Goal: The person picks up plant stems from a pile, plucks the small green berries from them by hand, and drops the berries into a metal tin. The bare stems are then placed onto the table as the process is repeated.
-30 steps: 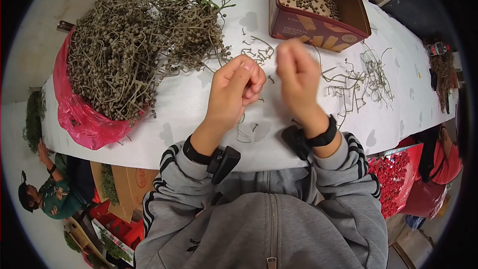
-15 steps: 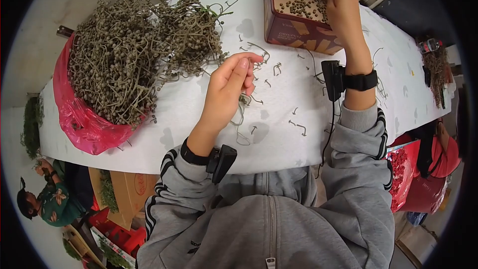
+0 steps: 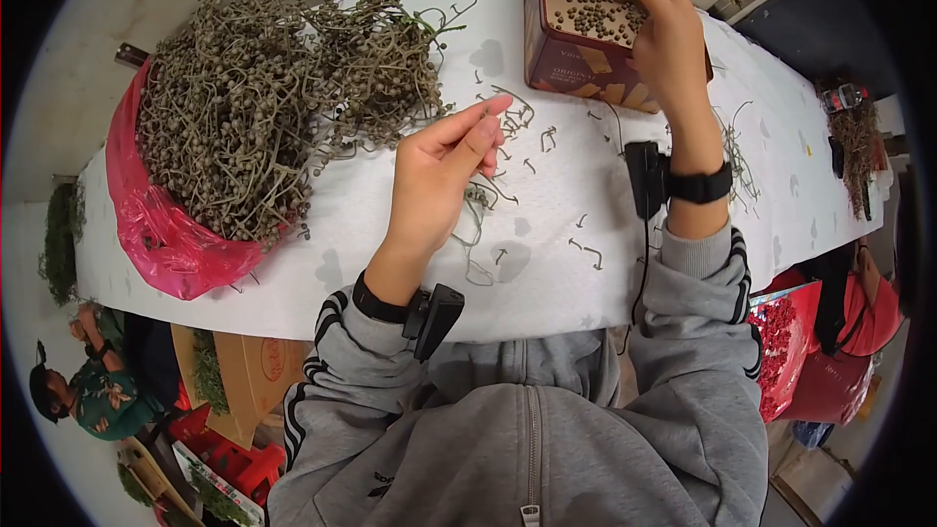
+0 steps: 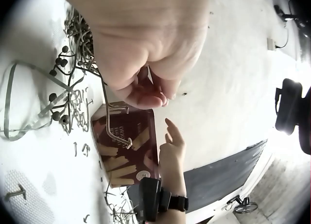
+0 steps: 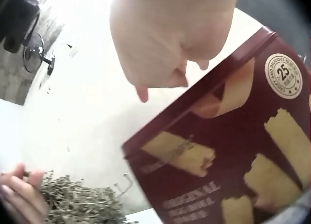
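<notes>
Pinching a stem at left, loosened over the tin at right

Left hand point(image 3: 429, 176): thumb against curled fingers, apparently gripping a hooked stem point(image 4: 108, 124); the contact itself partly hidden.
Hooked stem: thin; long axis leading away from the palm, bent end in line with the tin's front face in the left wrist view.
Right hand point(image 3: 672, 47): unclenched, fingers extended above the tin; contents of the palm, if any, cannot be told.
Egg-roll tin point(image 3: 576, 60): maroon, lidless; ahead and right of the left hand, the right hand much nearer.
Loose berries point(image 3: 590, 20): on the tin's floor.
Stem scraps point(image 3: 517, 115): tablecloth, between left hand and tin.
Berry-stem heap point(image 3: 234, 107): left of the left hand, partly in a pink plastic bag point(image 3: 161, 244).
</notes>
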Demonstrator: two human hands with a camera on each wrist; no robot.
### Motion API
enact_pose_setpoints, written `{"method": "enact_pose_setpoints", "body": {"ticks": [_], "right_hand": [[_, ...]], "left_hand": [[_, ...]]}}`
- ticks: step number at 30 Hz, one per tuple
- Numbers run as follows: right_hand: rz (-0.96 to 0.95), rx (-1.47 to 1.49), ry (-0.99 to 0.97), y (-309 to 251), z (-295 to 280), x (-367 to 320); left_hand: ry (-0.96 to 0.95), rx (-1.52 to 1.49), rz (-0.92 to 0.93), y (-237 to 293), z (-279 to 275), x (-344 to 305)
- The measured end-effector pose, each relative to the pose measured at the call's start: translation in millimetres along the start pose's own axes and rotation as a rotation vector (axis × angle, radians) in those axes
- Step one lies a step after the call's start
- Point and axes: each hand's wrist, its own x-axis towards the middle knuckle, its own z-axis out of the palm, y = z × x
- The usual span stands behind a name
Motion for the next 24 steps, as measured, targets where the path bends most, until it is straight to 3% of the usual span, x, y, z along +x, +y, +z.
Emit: {"method": "enact_pose_setpoints", "body": {"ticks": [2, 4, 7, 12, 15, 17, 21, 24], "right_hand": [[-0.366, 0.145, 0.087, -11.4, 10.9, -12.4], [-0.251, 0.506, -0.28, -42.9, 10.8, -35.3], [-0.338, 0.568, -0.378, -60.3, 25.3, -55.0], [-0.215, 0.687, -0.369, -47.5, 36.2, -64.2], [0.013, 0.755, -0.442, -45.3, 30.6, -70.0], [-0.012, 0.76, -0.405, -44.5, 34.5, -71.3], [-0.108, 0.726, -0.297, -45.9, 38.5, -74.0], [-0.203, 0.647, -0.239, -48.7, 39.1, -74.6]], "left_hand": [[0.013, 0.007, -0.006, 1.0, -3.3, 0.3], [-0.008, 0.128, -0.026, 4.2, -5.4, -1.0], [-0.033, 0.252, -0.021, 5.2, -5.6, -1.8], [-0.145, 0.364, -0.006, 9.3, -7.5, -0.8], [-0.198, 0.27, -0.043, 6.7, -6.2, 0.2], [-0.21, 0.103, -0.094, 5.4, -5.2, -0.4], [-0.098, 0.115, -0.161, 9.1, -2.7, -0.3], [-0.136, 0.217, -0.14, 8.8, 0.1, -2.5]]}}
